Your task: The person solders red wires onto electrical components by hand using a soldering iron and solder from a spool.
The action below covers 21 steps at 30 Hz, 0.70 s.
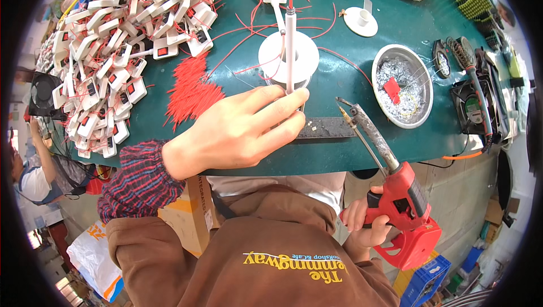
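Observation:
My left hand [237, 129] reaches over the front of the table, its fingers closed around the lower end of a slim white tube [291, 52]. Red wires come out of the tube's top. Just behind the fingers sits a white round spool [266, 57], partly covered by the tube. My right hand [365, 222] grips a red soldering gun [404, 194] below the table's front edge. Its metal tip and feed tube point up toward the left hand, apart from the white tube. A dark flat bar [331, 128] lies between the left fingers and the tip.
White switch housings [127, 41] with red wires heap up at the left, near a pile of short red wires [192, 92]. A metal bowl [430, 89] of solder scraps stands right. Beyond it are a soldering iron [478, 98] and a small fan [472, 112]. A white disc [353, 24] lies farther back.

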Tool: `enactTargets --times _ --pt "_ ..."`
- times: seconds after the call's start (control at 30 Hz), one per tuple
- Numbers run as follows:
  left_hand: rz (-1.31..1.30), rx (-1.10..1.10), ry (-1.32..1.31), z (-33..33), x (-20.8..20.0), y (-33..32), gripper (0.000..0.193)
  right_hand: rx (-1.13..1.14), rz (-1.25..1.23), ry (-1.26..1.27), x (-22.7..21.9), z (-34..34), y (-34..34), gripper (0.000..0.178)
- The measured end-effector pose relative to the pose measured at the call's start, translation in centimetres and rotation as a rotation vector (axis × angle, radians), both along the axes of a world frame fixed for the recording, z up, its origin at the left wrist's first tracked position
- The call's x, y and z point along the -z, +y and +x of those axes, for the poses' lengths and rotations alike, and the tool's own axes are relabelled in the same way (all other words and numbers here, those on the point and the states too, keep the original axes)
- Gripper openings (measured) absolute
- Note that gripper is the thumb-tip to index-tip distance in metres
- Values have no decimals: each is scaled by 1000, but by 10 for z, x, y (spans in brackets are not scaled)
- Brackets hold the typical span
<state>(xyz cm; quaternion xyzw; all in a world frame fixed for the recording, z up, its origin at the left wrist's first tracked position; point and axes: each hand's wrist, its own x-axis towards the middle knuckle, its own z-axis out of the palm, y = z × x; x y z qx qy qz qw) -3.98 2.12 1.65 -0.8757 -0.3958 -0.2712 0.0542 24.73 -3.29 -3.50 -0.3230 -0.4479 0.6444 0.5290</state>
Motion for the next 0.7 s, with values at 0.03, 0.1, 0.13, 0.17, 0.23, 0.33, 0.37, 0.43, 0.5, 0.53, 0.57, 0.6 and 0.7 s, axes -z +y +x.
enactTargets --times 0.03,0.1,0.13,0.17,0.23,0.33,0.37,0.43,0.5,0.53,0.57,0.6,0.7 --pt "2 -3 3 0 1 -1 33 7 3 0 2 0 0 61" --pt "33 -19 22 -1 2 -3 33 9 7 4 3 0 1 60" --pt "33 -24 28 -1 3 -4 33 25 0 -6 3 0 0 59" --pt "52 -22 24 -1 1 -2 32 50 -5 -26 -2 0 0 59" --pt "67 -49 48 -1 2 -5 31 43 -23 5 -1 -2 -1 59" --pt "113 -85 30 2 4 -6 23 39 -38 60 3 -1 -2 60" --pt "109 -97 44 -1 4 -9 23 48 -32 82 4 -1 -2 60" --pt "157 -134 -12 -1 3 -20 24 25 -22 103 7 2 0 60" --pt "212 -221 -24 -10 -1 -30 19 9 -3 116 6 2 1 58" --pt "110 -454 -32 -17 -4 -31 15 18 -4 129 6 1 1 56" --pt "8 -685 -41 -24 -7 -32 11 16 -6 137 7 2 1 56" --pt "-2 -768 -26 -35 -6 -32 10 27 -35 125 8 5 2 59" --pt "-41 -929 37 -59 7 -37 10 39 -61 122 7 5 3 62"
